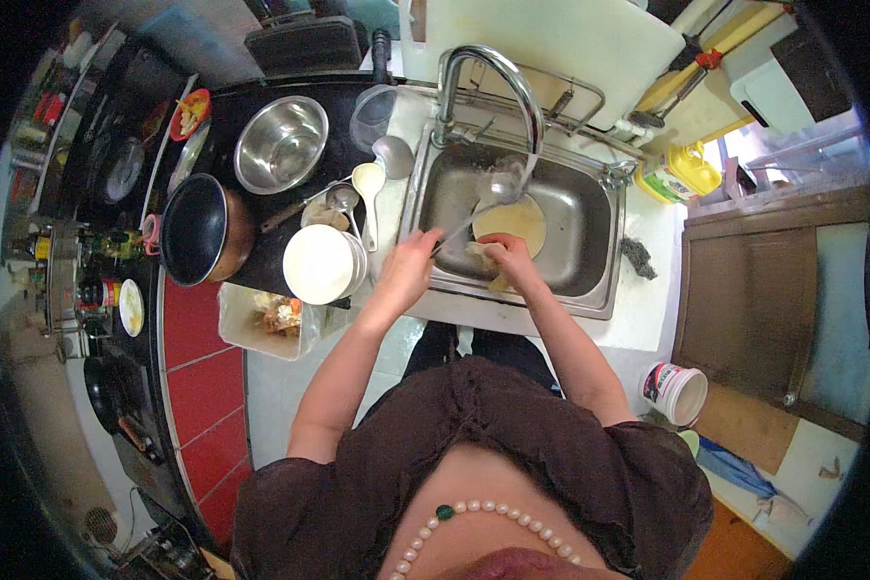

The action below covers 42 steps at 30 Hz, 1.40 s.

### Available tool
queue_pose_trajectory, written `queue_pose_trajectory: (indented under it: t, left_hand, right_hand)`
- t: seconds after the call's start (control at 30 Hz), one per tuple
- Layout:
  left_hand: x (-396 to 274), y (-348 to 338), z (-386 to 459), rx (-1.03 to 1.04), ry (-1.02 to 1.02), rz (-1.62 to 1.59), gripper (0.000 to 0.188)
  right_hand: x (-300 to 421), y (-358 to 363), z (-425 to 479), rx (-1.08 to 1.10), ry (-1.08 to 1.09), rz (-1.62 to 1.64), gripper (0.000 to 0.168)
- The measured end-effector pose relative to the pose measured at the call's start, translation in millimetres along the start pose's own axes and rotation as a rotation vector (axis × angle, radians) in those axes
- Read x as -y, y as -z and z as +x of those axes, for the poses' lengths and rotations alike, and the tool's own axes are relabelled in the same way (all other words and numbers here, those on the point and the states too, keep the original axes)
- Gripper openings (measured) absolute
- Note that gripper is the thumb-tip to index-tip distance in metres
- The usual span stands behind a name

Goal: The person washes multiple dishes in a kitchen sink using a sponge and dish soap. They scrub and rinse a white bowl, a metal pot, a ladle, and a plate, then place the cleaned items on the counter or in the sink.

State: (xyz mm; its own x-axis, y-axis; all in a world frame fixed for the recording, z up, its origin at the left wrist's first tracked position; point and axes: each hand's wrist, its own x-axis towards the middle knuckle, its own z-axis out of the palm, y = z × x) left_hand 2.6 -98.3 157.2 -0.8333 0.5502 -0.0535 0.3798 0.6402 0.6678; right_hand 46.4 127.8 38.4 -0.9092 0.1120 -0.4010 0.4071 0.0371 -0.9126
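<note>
My left hand grips the handle of a metal ladle, whose bowl sits under the stream from the curved chrome faucet. My right hand holds a pale, crumpled cloth over the stainless steel sink, close to the ladle's handle. Below both, a round, pale yellow dish lies on the sink floor, partly covered by the ladle and my right hand. The exact kind of dish cannot be told.
Left of the sink stand stacked white bowls, a white spoon, a steel basin and a dark pot. A waste bin is below them. To the right are a scouring pad and a yellow jug.
</note>
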Motion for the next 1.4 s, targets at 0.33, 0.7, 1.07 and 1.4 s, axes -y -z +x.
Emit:
queue_pose_trajectory:
  t: [0.33, 0.7, 1.07, 1.4]
  left_hand:
    - [-5, 13, -31, 0.149, 0.455, -1.424, 0.045]
    - [-40, 34, -132, -0.162, 0.443, -0.959, 0.049]
    - [-64, 81, -207, -0.335, 0.196, -0.987, 0.015]
    - [21, 122, -392, -0.730, 0.257, -1.147, 0.020]
  right_hand:
    - [-9, -58, 76, -0.142, 0.153, -0.022, 0.070]
    - [73, -12, 235, -0.289, 0.305, -0.047, 0.078]
    - [7, -12, 135, -0.186, 0.607, -0.467, 0.035]
    - [-36, 13, 84, -0.231, 0.706, -0.992, 0.025]
